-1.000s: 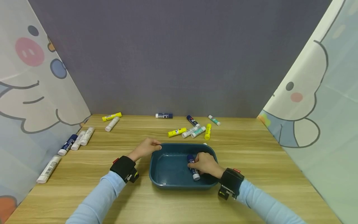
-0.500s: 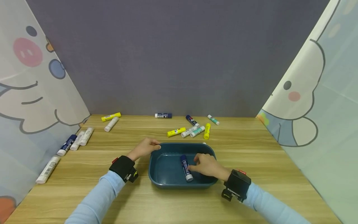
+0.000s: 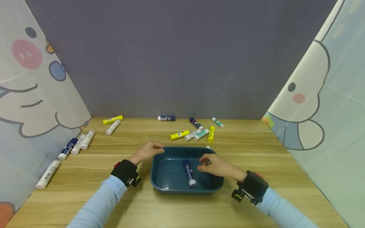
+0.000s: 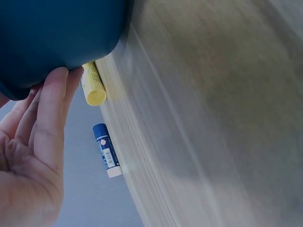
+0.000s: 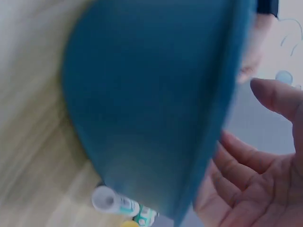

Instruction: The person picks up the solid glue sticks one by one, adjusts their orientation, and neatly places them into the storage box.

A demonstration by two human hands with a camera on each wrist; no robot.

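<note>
A dark teal plastic bin (image 3: 171,191) stands on the wooden table. Inside it lies one navy glue stick (image 3: 189,173) with a white end. My left hand (image 3: 146,151) pinches the bin's far left corner at the rim; in the left wrist view its fingers (image 4: 51,109) lie along the outer wall. Over the right part of the bin hovers my right hand (image 3: 216,164), fingers loosely bent, thumb apart from them, nothing held. The right wrist view shows that hand (image 5: 265,175) beside the bin's rim, partly hidden behind it.
Behind the bin lie several glue sticks, among them a yellow one (image 3: 179,135), a green-and-white one (image 3: 201,134) and a navy one (image 3: 166,118). More line the left side, including a white one (image 3: 48,174). A grey panel (image 3: 176,63) closes off the back.
My right hand has let go of the navy glue stick in the bin and moved right and up. The stick now lies further left in the bin. The left hand stays at the rim.
</note>
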